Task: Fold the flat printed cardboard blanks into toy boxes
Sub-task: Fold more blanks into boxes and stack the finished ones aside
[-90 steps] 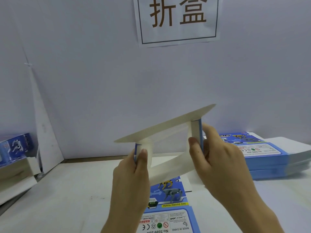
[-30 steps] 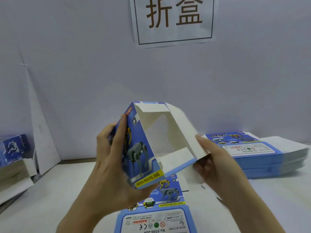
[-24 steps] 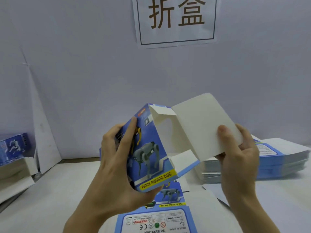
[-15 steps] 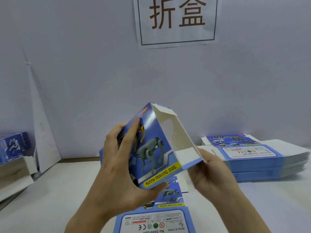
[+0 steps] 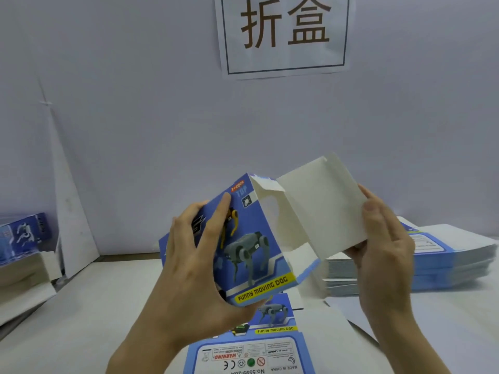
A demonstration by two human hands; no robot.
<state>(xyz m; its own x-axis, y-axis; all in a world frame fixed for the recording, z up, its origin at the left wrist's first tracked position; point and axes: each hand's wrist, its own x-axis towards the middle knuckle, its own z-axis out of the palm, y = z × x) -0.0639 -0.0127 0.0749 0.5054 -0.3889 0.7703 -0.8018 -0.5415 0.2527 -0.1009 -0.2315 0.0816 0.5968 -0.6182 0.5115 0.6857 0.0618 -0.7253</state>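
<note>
Behind the white lid flap [image 5: 321, 206] the fingers of the right hand [image 5: 383, 247] are out of sight. Only the thumb shows, pressed on the flap's plain inner face near its outer edge, so the hand pinches the flap there. The left hand [image 5: 194, 257] covers the near side of the toy box [image 5: 253, 238], and what is printed under the palm cannot be read. Below the wrists a flat blank [image 5: 256, 349] lies on the table [image 5: 81, 306], cut off by the bottom edge. Beyond the right hand's knuckles a stack of blanks [image 5: 448, 260] is half hidden. Far off to the left of the left hand, some blue boxes [image 5: 24, 233] are blurred and clipped.

The toy box is blue, with a grey robot dog, a yellow band reading FUNNY MOVING DOG and a small TOP mark. Its open end faces right, white inside, with one small side flap bent in at the top and another at the bottom.

It is held in the air above the table, tilted. The left fingers curl over its printed face, forefinger reaching toward the upper corner, thumb hooked under the lower corner. The lid flap stands open to the right, clamped in the right hand.
</note>
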